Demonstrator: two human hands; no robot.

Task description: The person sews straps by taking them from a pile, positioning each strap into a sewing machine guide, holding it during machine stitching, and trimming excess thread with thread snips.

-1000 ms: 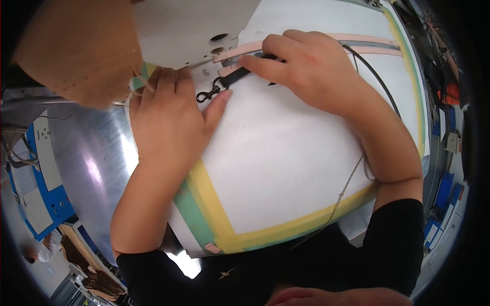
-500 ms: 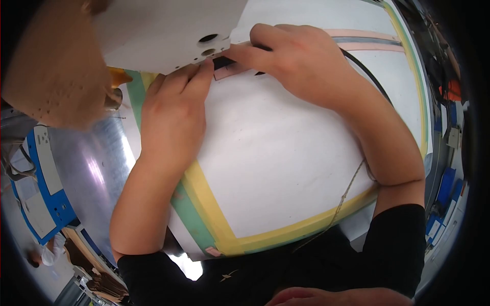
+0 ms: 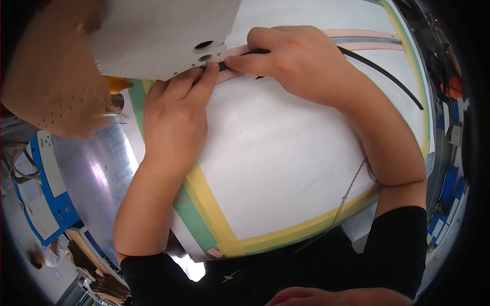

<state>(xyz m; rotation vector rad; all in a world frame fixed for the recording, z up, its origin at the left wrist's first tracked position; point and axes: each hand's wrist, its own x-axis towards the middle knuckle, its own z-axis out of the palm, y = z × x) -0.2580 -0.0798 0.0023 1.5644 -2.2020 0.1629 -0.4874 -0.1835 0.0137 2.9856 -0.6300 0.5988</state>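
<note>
Both hands are on a black strap (image 3: pixel 380 70) that runs over the white board (image 3: pixel 286 168). My right hand (image 3: pixel 301 64) pinches the strap between thumb and fingers, and its tail curves out past my wrist to the right. Close by on the left, my left hand (image 3: pixel 178 109) presses its fingertips on the strap's near end, beside a pink strip (image 3: pixel 227 76). The tips of its other fingers are hidden under the edge of the white machine housing (image 3: pixel 163 35). The metal clasp is out of sight.
A brown cover (image 3: pixel 56 76) hangs at the upper left, beside an orange part (image 3: pixel 118 84). Yellow and green tape (image 3: pixel 204 204) edges the board. A cord (image 3: pixel 346 196) lies near my right forearm. Another person (image 3: pixel 51 255) is at the far lower left.
My left hand has come off the clasp area and moved up against the strap, its fingers now drawn together. The strap's tail has swung out to the right, and the housing appears lower and further left.
</note>
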